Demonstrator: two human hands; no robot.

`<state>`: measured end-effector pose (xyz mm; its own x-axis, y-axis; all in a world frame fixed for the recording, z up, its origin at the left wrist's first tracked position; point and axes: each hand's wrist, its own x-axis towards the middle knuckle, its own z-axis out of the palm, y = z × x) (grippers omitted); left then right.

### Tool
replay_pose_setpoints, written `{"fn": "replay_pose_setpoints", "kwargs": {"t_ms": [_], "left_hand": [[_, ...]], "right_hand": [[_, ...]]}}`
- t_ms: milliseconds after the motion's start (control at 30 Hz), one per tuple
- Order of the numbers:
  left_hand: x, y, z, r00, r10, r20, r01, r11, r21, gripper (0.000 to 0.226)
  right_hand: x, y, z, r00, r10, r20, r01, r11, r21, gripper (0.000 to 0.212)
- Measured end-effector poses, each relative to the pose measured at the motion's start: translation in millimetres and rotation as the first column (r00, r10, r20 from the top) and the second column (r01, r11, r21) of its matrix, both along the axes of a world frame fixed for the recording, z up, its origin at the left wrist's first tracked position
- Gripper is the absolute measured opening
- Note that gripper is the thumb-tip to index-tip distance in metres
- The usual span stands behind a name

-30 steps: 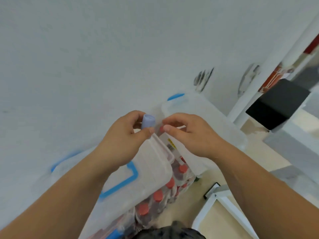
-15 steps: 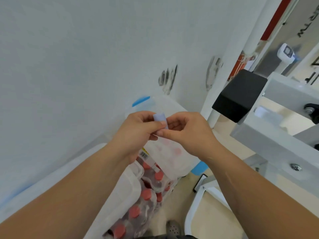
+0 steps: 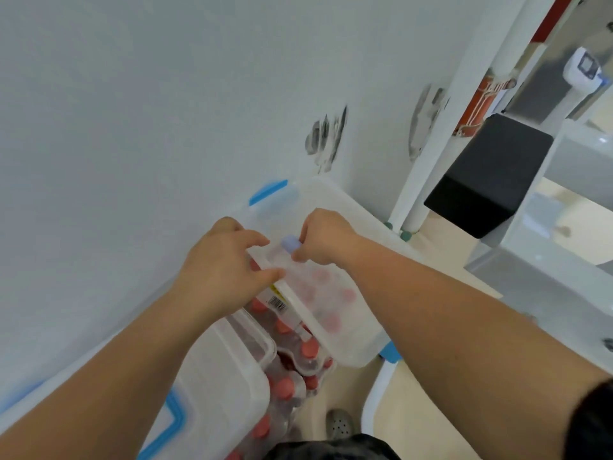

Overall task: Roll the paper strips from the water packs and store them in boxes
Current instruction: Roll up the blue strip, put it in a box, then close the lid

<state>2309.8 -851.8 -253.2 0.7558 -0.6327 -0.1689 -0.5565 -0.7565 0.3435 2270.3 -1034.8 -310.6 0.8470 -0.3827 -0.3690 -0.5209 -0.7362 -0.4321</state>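
My right hand pinches the roll at one o'clock of my left hand, which grips the box by its near edge, so I'd steady that edge, carry the roll well inside, then release without unwinding it.

**Frosted plastic, glossy film, matt paper**

The far box and near box are smooth, frosted translucent plastic with opaque blue plastic latches. The paper roll looks matt. Glossy clear film wraps the water pack. The wall is matt white, with scuffed patches.
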Motion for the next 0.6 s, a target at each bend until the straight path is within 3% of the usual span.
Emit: {"fn": "replay_pose_setpoints", "kwargs": {"t_ms": [100, 200, 333, 433, 600], "left_hand": [[4.1, 3.7, 0.3, 0.999, -0.005, -0.041, 0.006, 1.000, 0.022, 0.069], [6.2, 6.7, -2.3, 0.998, 0.001, -0.065, 0.000, 1.000, 0.018, 0.068], [7.1, 6.0, -4.4, 0.997, 0.001, -0.073, -0.001, 1.000, 0.005, 0.071], [6.8, 6.9, -6.6, 0.997, 0.000, -0.074, -0.001, 1.000, -0.018, 0.071], [5.7, 10.1, -10.6, 0.999, -0.007, -0.045, 0.007, 1.000, 0.007, 0.073]], "right_hand": [[23.5, 9.4, -23.8, 0.990, 0.090, -0.110, -0.095, 0.995, -0.042, 0.039], [29.2, 16.1, -45.5, 0.985, 0.074, -0.156, -0.073, 0.997, 0.010, 0.029], [24.1, 12.6, -55.9, 0.995, -0.004, -0.095, 0.014, 0.994, 0.105, 0.025], [26.1, 16.3, -59.0, 0.999, -0.045, -0.025, 0.049, 0.977, 0.209, 0.034], [33.4, 30.2, -67.0, 0.997, -0.058, -0.053, 0.067, 0.978, 0.197, 0.035]]}}
